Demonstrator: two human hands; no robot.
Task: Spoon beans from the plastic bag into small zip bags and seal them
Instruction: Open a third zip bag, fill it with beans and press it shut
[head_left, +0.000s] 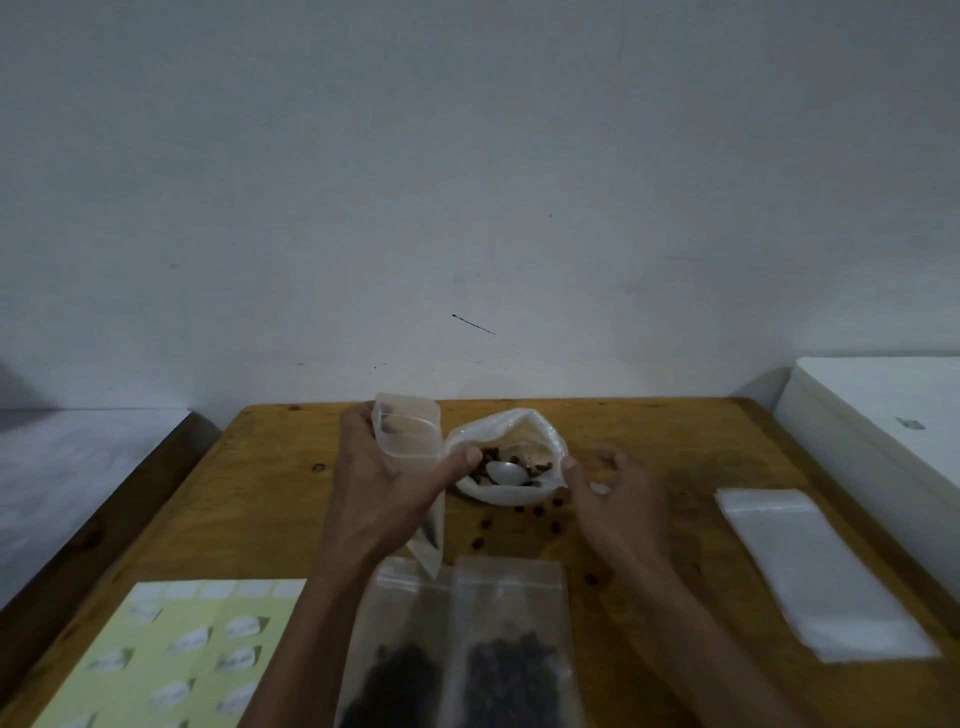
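My left hand (387, 483) grips a small clear zip bag (410, 431), its mouth held open and pointing up. Just right of it stands the white plastic bag (506, 441) with brown beans inside. A white spoon (506, 474) lies in that bag with its bowl among the beans. My right hand (613, 491) hovers at the bag's right edge with curled fingers around the spoon's handle end. Two filled zip bags (498, 660) lie flat near the table's front edge. A few loose beans (537, 512) are scattered on the wood.
The wooden table (270, 483) stands against a pale wall. A stack of empty clear bags (815, 566) lies at the right. A yellow sheet of stickers (171, 660) lies at the front left. A white box (883, 415) stands beyond the table's right edge.
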